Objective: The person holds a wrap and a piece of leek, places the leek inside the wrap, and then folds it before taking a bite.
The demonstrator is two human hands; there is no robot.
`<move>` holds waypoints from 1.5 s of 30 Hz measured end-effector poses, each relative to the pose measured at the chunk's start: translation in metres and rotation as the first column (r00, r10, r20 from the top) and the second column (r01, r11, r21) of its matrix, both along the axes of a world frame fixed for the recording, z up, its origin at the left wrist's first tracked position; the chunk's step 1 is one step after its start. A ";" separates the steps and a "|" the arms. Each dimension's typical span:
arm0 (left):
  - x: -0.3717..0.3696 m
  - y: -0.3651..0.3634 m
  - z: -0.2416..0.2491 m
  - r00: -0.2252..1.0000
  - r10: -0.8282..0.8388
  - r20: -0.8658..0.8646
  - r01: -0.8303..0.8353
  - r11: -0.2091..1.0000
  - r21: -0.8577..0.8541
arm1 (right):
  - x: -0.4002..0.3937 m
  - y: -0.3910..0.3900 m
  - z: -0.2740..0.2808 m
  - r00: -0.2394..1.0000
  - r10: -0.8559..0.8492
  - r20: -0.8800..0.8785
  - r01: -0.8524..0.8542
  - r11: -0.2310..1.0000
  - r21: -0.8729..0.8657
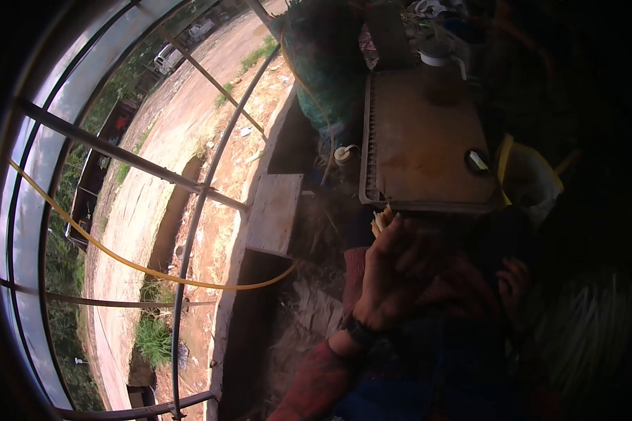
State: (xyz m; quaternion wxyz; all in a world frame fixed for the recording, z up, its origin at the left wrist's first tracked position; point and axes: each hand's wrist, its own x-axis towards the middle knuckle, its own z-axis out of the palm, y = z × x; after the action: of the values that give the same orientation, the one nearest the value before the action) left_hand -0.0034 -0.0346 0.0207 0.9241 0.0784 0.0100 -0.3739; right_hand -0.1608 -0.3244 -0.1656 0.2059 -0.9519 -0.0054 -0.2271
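Note:
My left hand [386, 270], with a dark band at its wrist, is raised just below the near edge of a brown board [428, 151]. Its fingers are closed round some short pale yellowish pieces [380, 222], whose ends stick out at the top. My right hand [514, 281] rests lower and to the right, in deep shade; its fingers show dimly, bent, and whether they hold anything is too dark to tell. A small dark ring-shaped object with a pale green piece [477, 162] lies at the board's right side.
A yellow-rimmed bag [530, 175] stands right of the board. A green net sack [323, 77] is behind it, near a white cup [435, 55]. Left are a wooden box [274, 214], metal bars [130, 153] and a yellow hose [154, 272]. Pale strands [593, 337] lie at lower right.

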 end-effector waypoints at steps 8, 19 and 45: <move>0.004 0.005 0.003 0.996 -0.044 -0.074 0.042 0.999 -0.034 | -0.003 -0.007 0.001 1.000 0.019 0.007 -0.018 0.993 -0.120; 0.000 0.008 0.007 0.997 -0.012 0.082 0.009 0.999 0.043 | -0.010 0.006 0.035 0.997 0.024 -0.077 -0.011 0.985 0.173; -0.039 -0.037 0.062 0.949 0.308 0.073 -0.305 0.829 0.468 | -0.013 -0.002 0.050 0.993 0.058 -0.104 -0.054 0.998 0.041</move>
State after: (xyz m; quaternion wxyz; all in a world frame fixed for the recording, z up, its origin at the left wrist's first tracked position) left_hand -0.0426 -0.0716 0.0831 0.9245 0.2981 0.1161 -0.2074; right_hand -0.1736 -0.3265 -0.1153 0.2304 -0.9578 -0.0170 -0.1708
